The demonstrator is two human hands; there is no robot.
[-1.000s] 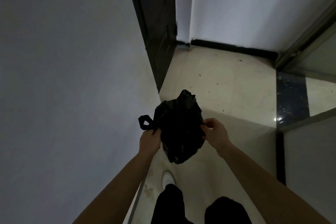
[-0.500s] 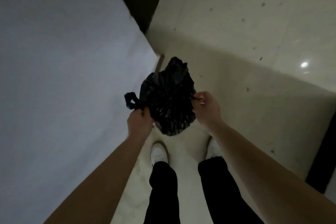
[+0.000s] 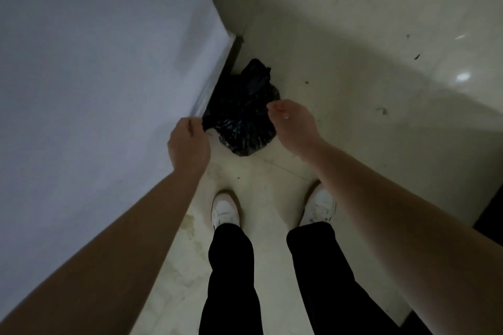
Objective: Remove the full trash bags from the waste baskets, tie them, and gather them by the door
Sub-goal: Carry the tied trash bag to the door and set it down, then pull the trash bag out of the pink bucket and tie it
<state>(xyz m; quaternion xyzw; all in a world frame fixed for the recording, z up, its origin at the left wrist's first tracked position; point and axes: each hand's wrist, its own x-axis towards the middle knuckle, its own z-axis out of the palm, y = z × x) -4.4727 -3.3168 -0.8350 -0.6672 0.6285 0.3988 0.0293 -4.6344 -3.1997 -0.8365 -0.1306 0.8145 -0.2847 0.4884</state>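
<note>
Wall (image 3: 95, 76), plain and white, filled the whole left side of the narrow passage. Beside it ran a pale, glossy tiled floor (image 3: 353, 35). A dark skirting strip (image 3: 235, 49) showed where the two met. The person stood close to the wall in loose black trousers (image 3: 231, 266), both bare forearms reaching down and forward.

A crumpled black plastic trash bag (image 3: 245, 117) sat low at the foot of the wall, just ahead of the feet, its left side against the skirting. Its puckered top pointed away from the person. I could not tell whether its weight was on the tiles or hung from the grip.

Two white sneakers, the left one (image 3: 225, 212) and the right one (image 3: 319, 208), were planted apart on the floor behind the bag.

The left hand (image 3: 187, 141) pinched a twisted tail of plastic at the bag's left edge between thumb and curled fingers. The right hand (image 3: 294, 122) hovered just beside the bag's right side with fingers loose and spread, gripping nothing. Whether its fingertips brushed the plastic was not clear.

A small bright reflection of a lamp (image 3: 462, 77) lay on the tiles to the right, with a few dark specks of litter (image 3: 382, 110) scattered around.
</note>
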